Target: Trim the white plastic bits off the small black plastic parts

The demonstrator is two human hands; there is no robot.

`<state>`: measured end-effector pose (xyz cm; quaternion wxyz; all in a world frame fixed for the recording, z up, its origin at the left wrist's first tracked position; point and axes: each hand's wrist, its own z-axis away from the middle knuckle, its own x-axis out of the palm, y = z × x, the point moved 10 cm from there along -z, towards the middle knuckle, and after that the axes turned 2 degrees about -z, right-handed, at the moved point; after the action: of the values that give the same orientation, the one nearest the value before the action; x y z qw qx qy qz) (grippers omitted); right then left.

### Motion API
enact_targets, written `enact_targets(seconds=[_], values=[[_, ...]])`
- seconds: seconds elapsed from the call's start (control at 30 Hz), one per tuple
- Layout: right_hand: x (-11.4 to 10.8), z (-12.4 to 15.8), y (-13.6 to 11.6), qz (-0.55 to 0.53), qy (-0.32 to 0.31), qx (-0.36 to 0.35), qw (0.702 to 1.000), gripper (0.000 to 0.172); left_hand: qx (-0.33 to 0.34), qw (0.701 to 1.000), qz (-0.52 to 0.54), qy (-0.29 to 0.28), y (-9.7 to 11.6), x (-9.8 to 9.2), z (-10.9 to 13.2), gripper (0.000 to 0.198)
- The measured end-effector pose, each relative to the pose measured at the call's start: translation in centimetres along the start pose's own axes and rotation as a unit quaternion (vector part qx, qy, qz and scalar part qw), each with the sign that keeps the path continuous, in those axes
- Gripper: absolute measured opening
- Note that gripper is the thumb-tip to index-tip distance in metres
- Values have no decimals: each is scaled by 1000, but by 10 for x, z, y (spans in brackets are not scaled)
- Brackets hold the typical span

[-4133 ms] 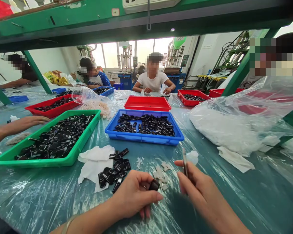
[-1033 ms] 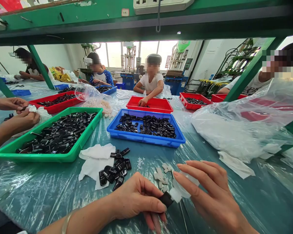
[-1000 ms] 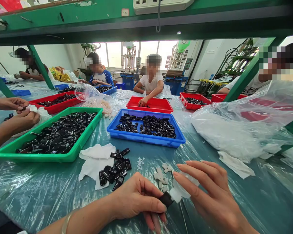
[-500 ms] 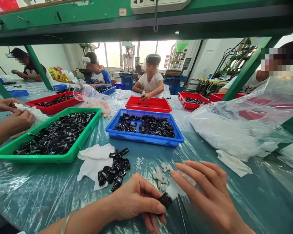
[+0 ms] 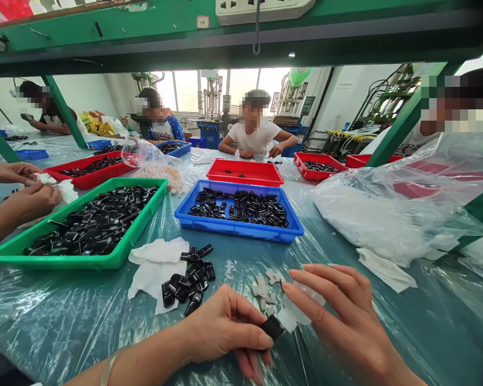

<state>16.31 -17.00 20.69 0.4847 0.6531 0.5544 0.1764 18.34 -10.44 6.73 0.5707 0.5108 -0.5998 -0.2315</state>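
The right hand (image 5: pixel 338 316) no longer holds the small metal tool; its fingers now stretch open just beside the black piece (image 5: pixel 272 327) pinched in the left hand (image 5: pixel 225 327), and a white scrap (image 5: pixel 286 320) now sits against that piece. Across the table, a co-worker's hands (image 5: pixel 245 154) have drawn back from the red tray (image 5: pixel 261 183), where a few black pieces (image 5: pixel 227 171) now lie. At far left, another person's hands (image 5: pixel 32 197) now hold a white cloth (image 5: pixel 62 188).
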Motion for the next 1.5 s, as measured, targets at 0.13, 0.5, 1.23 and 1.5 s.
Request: enact_targets(seconds=[0.13, 0.5, 1.23, 1.5], values=[[1, 1, 0, -11, 7, 14, 1000, 37, 1, 1000, 2, -10, 0, 3, 0, 38], [5, 4, -1, -4, 2, 29, 1000, 39, -8, 1000, 2, -15, -3, 7, 0, 34], [7, -1, -1, 13, -3, 31, 999, 42, -10, 1000, 7, -22, -5, 7, 0, 33], [6, 1, 1, 9, -5, 33, 999, 41, -5, 1000, 0, -10, -1, 4, 0, 33]])
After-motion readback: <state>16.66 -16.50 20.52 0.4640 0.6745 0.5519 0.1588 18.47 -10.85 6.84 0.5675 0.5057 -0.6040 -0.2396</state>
